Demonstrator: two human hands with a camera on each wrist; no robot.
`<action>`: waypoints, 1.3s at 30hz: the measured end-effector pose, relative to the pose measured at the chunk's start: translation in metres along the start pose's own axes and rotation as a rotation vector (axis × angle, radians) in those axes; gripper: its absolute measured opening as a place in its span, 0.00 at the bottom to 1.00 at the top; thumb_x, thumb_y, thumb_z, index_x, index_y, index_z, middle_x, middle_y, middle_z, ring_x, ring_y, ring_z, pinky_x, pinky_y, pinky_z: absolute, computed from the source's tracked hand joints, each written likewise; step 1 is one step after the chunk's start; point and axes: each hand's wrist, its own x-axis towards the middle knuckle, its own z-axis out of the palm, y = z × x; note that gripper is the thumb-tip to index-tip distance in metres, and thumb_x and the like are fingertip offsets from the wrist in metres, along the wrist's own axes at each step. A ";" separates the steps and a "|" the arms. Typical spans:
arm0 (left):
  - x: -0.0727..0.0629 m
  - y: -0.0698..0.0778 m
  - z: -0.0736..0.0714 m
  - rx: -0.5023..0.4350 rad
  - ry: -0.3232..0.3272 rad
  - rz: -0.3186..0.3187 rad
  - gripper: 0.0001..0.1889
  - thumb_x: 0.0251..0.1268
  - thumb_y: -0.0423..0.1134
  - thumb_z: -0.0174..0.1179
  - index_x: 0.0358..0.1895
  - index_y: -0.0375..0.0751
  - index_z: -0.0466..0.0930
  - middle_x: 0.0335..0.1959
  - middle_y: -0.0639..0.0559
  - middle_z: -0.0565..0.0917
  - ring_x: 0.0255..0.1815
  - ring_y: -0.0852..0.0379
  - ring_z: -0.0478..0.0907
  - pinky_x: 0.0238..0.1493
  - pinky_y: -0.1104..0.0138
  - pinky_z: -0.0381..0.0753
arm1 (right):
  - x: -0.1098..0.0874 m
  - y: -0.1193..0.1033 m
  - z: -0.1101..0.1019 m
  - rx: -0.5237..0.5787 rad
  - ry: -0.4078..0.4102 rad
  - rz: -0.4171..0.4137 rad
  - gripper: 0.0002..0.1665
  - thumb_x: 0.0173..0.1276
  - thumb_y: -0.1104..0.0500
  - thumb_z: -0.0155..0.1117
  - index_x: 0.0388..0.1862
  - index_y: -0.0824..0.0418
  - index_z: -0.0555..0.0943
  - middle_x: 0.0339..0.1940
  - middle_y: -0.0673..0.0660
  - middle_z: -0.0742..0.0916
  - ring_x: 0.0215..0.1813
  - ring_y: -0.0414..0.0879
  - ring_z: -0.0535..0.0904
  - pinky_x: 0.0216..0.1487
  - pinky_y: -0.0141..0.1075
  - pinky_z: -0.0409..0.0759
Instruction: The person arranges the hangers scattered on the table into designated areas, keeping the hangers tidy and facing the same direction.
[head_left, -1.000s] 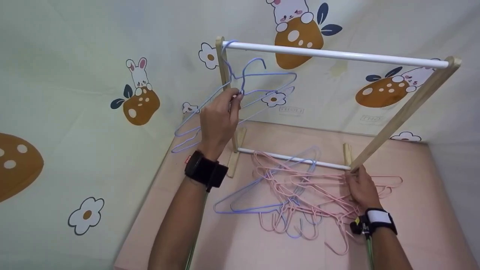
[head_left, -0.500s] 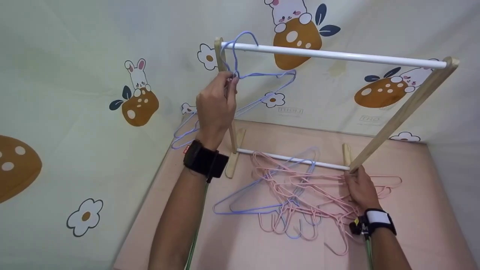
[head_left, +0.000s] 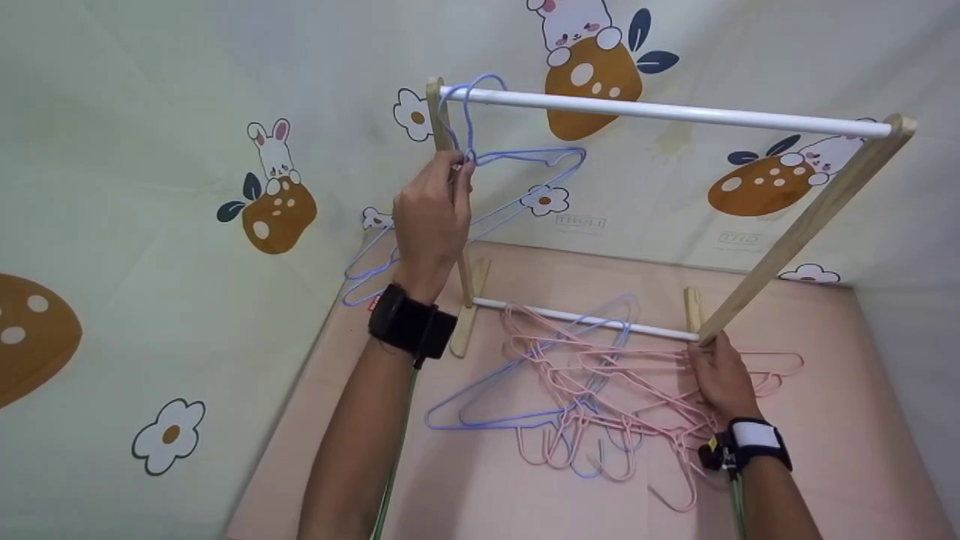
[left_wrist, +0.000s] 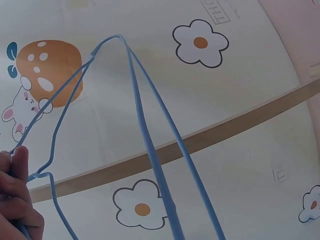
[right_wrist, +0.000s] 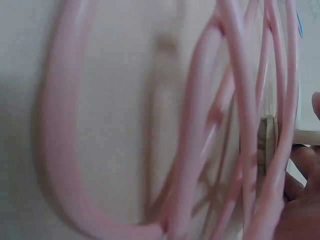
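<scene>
Pinches blue hanger (head_left: pixel 469 112) in left hand (head_left: pixel 433 214) at rack's (head_left: pixel 675 112) upper left; apparently grips its lower right with partly hidden right hand (head_left: pixel 724 379).

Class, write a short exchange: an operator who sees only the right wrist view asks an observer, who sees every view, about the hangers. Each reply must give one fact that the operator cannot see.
Operator: I see pink hangers close up. What does the left hand hold?
Observer: In the head view, it pinches a blue hanger just below the hook, up at the white top bar.
Operator: And down on the pink surface, are the hangers all pink?
Observer: No, the head view shows loose blue hangers lying there among the pink ones.
</scene>
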 end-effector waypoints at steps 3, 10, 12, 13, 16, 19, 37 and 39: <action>-0.002 -0.001 0.001 -0.003 -0.004 -0.008 0.12 0.87 0.37 0.61 0.52 0.29 0.86 0.37 0.43 0.91 0.36 0.48 0.90 0.37 0.57 0.89 | -0.001 -0.001 0.000 0.006 0.011 -0.009 0.23 0.89 0.49 0.56 0.64 0.68 0.70 0.58 0.75 0.81 0.62 0.72 0.78 0.61 0.64 0.71; -0.005 -0.005 0.004 -0.010 -0.008 -0.017 0.11 0.86 0.37 0.63 0.52 0.29 0.86 0.40 0.40 0.91 0.36 0.47 0.88 0.39 0.58 0.89 | -0.002 -0.002 0.000 0.003 0.017 -0.018 0.21 0.89 0.50 0.56 0.62 0.67 0.70 0.58 0.74 0.81 0.60 0.71 0.78 0.59 0.63 0.71; -0.006 -0.006 0.004 -0.008 -0.007 -0.016 0.11 0.86 0.37 0.63 0.52 0.29 0.86 0.41 0.40 0.91 0.37 0.47 0.89 0.41 0.58 0.90 | -0.002 -0.001 0.000 0.000 0.020 -0.021 0.21 0.89 0.50 0.56 0.62 0.67 0.70 0.58 0.74 0.81 0.60 0.71 0.78 0.58 0.64 0.71; -0.006 -0.006 0.005 -0.009 -0.007 -0.015 0.11 0.86 0.37 0.63 0.52 0.29 0.86 0.42 0.40 0.91 0.38 0.47 0.90 0.42 0.58 0.90 | -0.002 -0.001 0.000 -0.001 0.021 -0.023 0.21 0.88 0.50 0.56 0.62 0.67 0.70 0.59 0.74 0.80 0.60 0.72 0.78 0.58 0.64 0.71; -0.007 -0.007 0.006 -0.007 -0.008 -0.010 0.11 0.86 0.37 0.63 0.52 0.29 0.87 0.43 0.40 0.91 0.40 0.47 0.91 0.44 0.59 0.91 | -0.002 0.000 0.000 -0.004 0.020 -0.023 0.22 0.88 0.51 0.56 0.63 0.68 0.70 0.61 0.76 0.80 0.62 0.73 0.77 0.60 0.65 0.71; -0.009 -0.008 0.006 -0.004 -0.008 -0.004 0.11 0.85 0.37 0.63 0.52 0.29 0.87 0.44 0.40 0.91 0.41 0.47 0.91 0.43 0.60 0.91 | -0.003 -0.001 0.000 -0.001 0.013 -0.015 0.23 0.88 0.50 0.56 0.64 0.68 0.69 0.63 0.76 0.79 0.64 0.74 0.77 0.63 0.66 0.71; -0.010 -0.010 0.005 0.004 0.002 0.013 0.10 0.84 0.36 0.64 0.49 0.29 0.87 0.41 0.40 0.89 0.38 0.48 0.87 0.40 0.58 0.88 | 0.000 0.000 0.001 -0.009 0.019 -0.012 0.23 0.89 0.52 0.57 0.65 0.70 0.70 0.58 0.75 0.81 0.61 0.73 0.78 0.61 0.66 0.72; -0.010 -0.010 0.004 0.013 -0.001 0.016 0.10 0.85 0.36 0.64 0.50 0.29 0.87 0.41 0.39 0.89 0.38 0.47 0.88 0.41 0.58 0.89 | 0.000 0.000 0.000 -0.010 0.018 -0.013 0.23 0.89 0.52 0.56 0.65 0.71 0.69 0.58 0.76 0.81 0.61 0.72 0.78 0.60 0.66 0.72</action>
